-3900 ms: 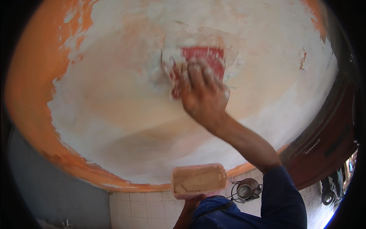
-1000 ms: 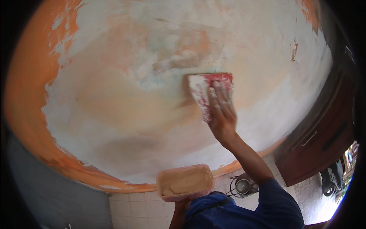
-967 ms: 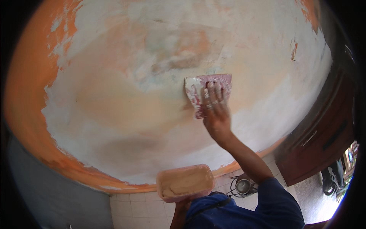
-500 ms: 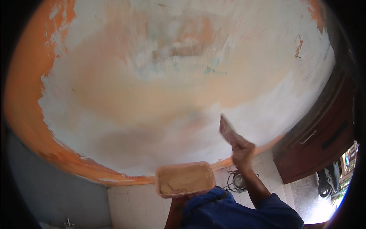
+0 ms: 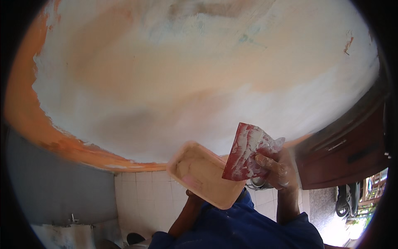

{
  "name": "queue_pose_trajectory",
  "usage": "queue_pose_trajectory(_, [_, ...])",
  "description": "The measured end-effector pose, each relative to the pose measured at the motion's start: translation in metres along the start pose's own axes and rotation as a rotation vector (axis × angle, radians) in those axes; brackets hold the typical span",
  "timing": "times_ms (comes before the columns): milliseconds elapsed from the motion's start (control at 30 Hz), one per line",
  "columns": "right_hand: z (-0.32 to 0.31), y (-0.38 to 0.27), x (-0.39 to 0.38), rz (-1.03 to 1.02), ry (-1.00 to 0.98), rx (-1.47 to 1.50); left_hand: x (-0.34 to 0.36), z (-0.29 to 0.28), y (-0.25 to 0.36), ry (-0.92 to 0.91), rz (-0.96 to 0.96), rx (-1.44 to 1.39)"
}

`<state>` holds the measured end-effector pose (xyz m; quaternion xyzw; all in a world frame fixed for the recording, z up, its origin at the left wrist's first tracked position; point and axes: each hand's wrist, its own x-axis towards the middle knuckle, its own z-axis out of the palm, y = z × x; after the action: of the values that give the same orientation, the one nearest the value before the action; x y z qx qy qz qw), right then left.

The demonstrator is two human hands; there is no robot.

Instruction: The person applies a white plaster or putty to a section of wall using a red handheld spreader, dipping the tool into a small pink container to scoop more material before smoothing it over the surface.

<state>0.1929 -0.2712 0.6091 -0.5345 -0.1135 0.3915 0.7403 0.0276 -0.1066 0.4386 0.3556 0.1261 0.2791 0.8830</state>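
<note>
**Smeared red putty spreader (image 5: 242, 151) tilted at the right end of a putty tub (image 5: 226, 205)**

In the head view, the spreader sits just right of centre in the lower half of the frame. Its flat blade is dull red, straight-edged and tilted, streaked with whitish putty that thickens toward the grip end. The right hand (image 5: 280, 170) is clamped on that end, thumb laid across the face, skin dusted with white.

The shallow, pale pink tub, lower centre, is tipped, its long side sloping down to the right; beige putty (image 5: 203, 170) coats the inside. The blade overlaps its right end; contact is unclear. The left hand (image 5: 195, 199) is under the tub, mostly hidden, so I cannot tell how its fingers close.

A patchy whitish wall (image 5: 166, 83) fills the upper frame.
</note>
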Motion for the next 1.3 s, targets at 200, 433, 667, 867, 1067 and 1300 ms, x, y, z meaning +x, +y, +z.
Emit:
queue_pose_trajectory(200, [0.015, 0.004, -0.005, -0.151, -0.105, -0.317, 0.002, 0.002, 0.002, 0.024, -0.005, -0.017])
queue_pose_trajectory(433, [0.033, 0.031, 0.005, -0.26, -0.197, -0.568, -0.004, 0.005, -0.001, 0.044, -0.022, -0.021])
queue_pose_trajectory(667, [0.037, 0.045, 0.013, -0.211, -0.35, -0.885, -0.012, 0.017, 0.009, 0.079, -0.043, 0.011])
queue_pose_trajectory(867, [0.041, 0.067, 0.017, -0.182, -0.396, -0.966, -0.011, 0.046, 0.011, -0.04, 0.029, -0.365])
queue_pose_trajectory(1067, [0.041, 0.07, 0.037, -0.226, -0.43, -0.891, -0.011, 0.035, 0.007, 0.04, 0.026, -0.277])
queue_pose_trajectory(1300, [0.048, 0.076, 0.041, -0.208, -0.37, -0.813, -0.007, 0.036, 0.003, -0.08, -0.018, -0.422])
